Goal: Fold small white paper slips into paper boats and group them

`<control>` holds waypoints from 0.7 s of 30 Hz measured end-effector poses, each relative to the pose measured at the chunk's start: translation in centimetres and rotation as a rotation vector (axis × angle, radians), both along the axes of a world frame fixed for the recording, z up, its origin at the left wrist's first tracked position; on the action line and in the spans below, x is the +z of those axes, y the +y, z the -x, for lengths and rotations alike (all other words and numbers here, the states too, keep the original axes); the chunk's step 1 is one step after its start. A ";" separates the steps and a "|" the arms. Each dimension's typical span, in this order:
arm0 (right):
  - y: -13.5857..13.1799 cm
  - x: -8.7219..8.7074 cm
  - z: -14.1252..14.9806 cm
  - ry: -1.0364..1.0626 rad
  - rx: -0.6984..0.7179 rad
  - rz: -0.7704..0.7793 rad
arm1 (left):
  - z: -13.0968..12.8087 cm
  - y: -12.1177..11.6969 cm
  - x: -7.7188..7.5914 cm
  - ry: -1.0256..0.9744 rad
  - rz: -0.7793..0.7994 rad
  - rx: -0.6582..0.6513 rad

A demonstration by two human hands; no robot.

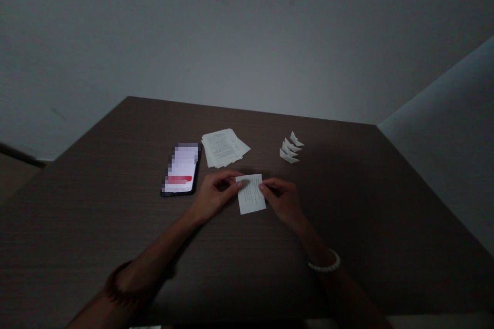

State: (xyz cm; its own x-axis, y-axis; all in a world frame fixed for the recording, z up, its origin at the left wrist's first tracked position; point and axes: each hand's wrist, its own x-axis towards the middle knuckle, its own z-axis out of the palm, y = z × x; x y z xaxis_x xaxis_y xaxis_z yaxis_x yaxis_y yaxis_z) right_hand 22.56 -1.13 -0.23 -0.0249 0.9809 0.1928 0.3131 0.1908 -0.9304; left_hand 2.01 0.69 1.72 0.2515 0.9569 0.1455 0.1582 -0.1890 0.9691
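Note:
A small sheet of printed paper [251,198] is held up between my hands, just above the table. My left hand [216,193] pinches its upper left edge, thumb in front and fingers behind. On the other side, my right hand [283,198] grips the upper right edge between thumb and fingers. Beyond my left hand lies a loose stack of printed sheets [224,148]. Several folded paper boats [290,149] stand in a row past my right hand.
A phone [180,169] with a lit, blurred screen lies left of my left hand. The dark wooden table [339,190] reaches back to a pale wall [247,51]. Another wall surface [455,128] rises at the right.

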 end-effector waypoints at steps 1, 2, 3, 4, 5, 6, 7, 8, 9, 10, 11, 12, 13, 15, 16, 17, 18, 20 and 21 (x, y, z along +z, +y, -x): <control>0.0 0.0 0.0 0.000 0.003 0.004 | -0.1 0.0 0.0 0.020 0.003 0.024; 0.0 0.0 0.1 -0.001 0.008 0.007 | -0.2 0.0 -0.1 0.047 0.004 0.042; 0.0 0.0 0.1 -0.001 0.012 0.008 | -0.2 0.0 -0.1 0.072 0.002 0.052; 0.0 0.1 0.1 0.002 0.014 0.006 | -0.3 0.0 -0.1 0.089 -0.002 0.048; -0.1 0.1 0.1 0.008 0.013 0.004 | -0.3 0.0 -0.1 0.099 -0.001 0.028; -0.1 0.2 0.1 0.017 0.009 0.005 | -0.3 0.0 -0.1 0.105 0.003 -0.004; -0.1 0.2 0.2 0.032 0.001 0.009 | -0.3 0.0 -0.1 0.108 0.008 -0.039; -0.1 0.2 0.2 0.048 -0.005 0.017 | -0.3 -0.1 0.0 0.107 0.012 -0.068; 0.0 0.1 0.2 0.064 -0.011 0.026 | -0.3 -0.1 0.1 0.110 0.015 -0.096; 0.0 0.0 0.2 0.076 -0.014 0.036 | -0.3 -0.1 0.2 0.116 0.019 -0.124; 0.0 0.0 0.2 0.085 -0.016 0.044 | -0.3 -0.1 0.3 0.123 0.020 -0.148; 0.0 -0.1 0.2 0.089 -0.015 0.048 | -0.3 -0.2 0.3 0.130 0.019 -0.163; 0.0 -0.2 0.2 0.089 -0.013 0.051 | -0.3 -0.1 0.3 0.139 0.018 -0.168; 0.1 -0.4 0.0 0.070 -0.005 0.055 | -0.2 0.0 0.0 0.162 0.009 -0.138; 0.1 -0.4 -0.1 0.054 0.004 0.058 | -0.2 0.0 -0.1 0.173 0.002 -0.108; 0.2 -0.4 -0.2 0.036 0.016 0.062 | -0.2 0.1 -0.3 0.186 -0.005 -0.078; 0.2 -0.5 -0.3 0.018 0.031 0.065 | -0.1 0.2 -0.4 0.195 -0.014 -0.052; 0.2 -0.5 -0.5 -0.007 0.063 0.070 | -0.1 0.3 -0.6 0.206 -0.032 -0.016; 0.3 -0.4 -0.6 -0.014 0.079 0.073 | -0.1 0.2 -0.6 0.209 -0.040 -0.005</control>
